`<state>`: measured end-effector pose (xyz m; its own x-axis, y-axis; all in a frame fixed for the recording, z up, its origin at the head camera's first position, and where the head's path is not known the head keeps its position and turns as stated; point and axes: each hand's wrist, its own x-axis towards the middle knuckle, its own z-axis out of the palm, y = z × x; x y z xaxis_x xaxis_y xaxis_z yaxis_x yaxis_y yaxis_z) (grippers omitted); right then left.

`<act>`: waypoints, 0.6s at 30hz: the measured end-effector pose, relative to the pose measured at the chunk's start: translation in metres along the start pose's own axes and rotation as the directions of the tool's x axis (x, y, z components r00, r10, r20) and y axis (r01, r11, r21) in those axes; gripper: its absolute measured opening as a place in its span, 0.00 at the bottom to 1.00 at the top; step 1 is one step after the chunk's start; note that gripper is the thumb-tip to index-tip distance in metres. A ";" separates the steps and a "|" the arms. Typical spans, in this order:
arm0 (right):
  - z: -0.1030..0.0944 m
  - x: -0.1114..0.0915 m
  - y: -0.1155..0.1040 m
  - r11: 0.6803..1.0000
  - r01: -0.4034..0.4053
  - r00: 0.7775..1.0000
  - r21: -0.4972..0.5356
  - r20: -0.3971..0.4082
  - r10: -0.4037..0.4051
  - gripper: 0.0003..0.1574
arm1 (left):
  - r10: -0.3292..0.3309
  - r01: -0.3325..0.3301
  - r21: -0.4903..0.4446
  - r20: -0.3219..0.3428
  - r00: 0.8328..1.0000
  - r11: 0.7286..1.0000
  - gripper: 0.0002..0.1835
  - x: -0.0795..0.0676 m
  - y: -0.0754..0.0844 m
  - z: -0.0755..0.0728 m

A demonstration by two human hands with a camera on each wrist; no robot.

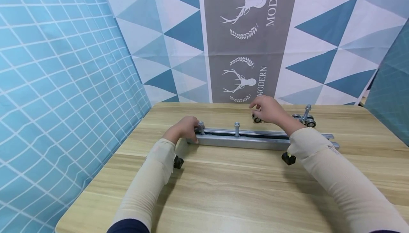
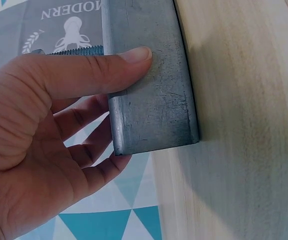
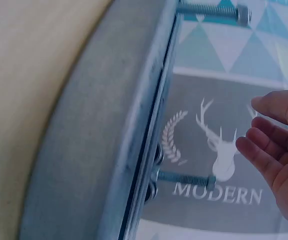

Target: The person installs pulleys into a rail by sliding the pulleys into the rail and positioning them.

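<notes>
A long grey metal channel rail lies across the wooden table, with a slot along its top. My left hand holds its left end; in the left wrist view the thumb presses the outer face of the rail and the other fingers curl behind it. Two threaded bolts stand up from the slot, one bolt beside the left fingers and another bolt further right. My right hand hovers behind the rail, fingers loosely bent and holding nothing. Just below it shows a roller wheel, partly hidden.
A roller trolley with an upright bolt stands behind the rail at the right. Two black pieces, one black piece at the right and another black piece at the left, lie in front. Patterned cloth hangs behind the table.
</notes>
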<state>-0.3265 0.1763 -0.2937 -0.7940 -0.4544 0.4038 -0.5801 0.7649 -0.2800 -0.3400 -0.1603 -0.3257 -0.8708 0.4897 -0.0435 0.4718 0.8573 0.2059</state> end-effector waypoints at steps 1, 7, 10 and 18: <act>-0.001 0.001 0.002 1.000 -0.019 1.000 0.001 0.002 0.019 0.11 | 0.002 -0.002 -0.004 -0.001 1.000 1.000 0.24 0.000 0.000 0.000; -0.002 0.006 0.016 0.993 -0.115 0.993 0.032 0.002 0.115 0.11 | 0.012 -0.012 -0.002 -0.003 1.000 1.000 0.25 0.000 -0.002 0.001; 0.000 0.008 0.022 0.988 -0.150 0.989 0.042 -0.002 0.150 0.12 | 0.016 -0.016 0.006 -0.003 1.000 1.000 0.25 0.000 -0.002 0.001; 0.006 0.016 0.030 0.978 -0.210 0.978 -0.017 -0.007 0.210 0.13 | 0.026 -0.026 0.007 -0.004 1.000 1.000 0.28 0.001 -0.003 0.002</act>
<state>-0.3579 0.1888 -0.3006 -0.8968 -0.2807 0.3419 -0.3973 0.8509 -0.3436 -0.3417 -0.1620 -0.3280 -0.8588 0.5111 -0.0343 0.4952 0.8455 0.2000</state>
